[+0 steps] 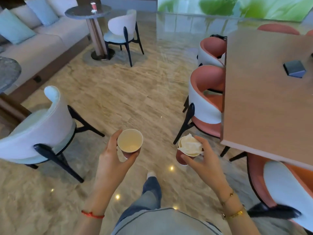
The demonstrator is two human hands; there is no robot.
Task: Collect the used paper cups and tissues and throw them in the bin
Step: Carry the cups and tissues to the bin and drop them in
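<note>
The left hand (pixel 116 160) curls round an empty cup (pixel 129 141) at 6 o'clock, and the right hand (pixel 205 160) pinches a second cup (pixel 183 156) stuffed with tissue (pixel 189 144) at 5, both upright, likely against spills; no bin shows.

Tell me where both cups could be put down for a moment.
Nearest bare patch: the wooden table's near corner, between its front edge and the dark box. The far round table has room beside a red cup. Both hands are full: left hand, right hand.
</note>
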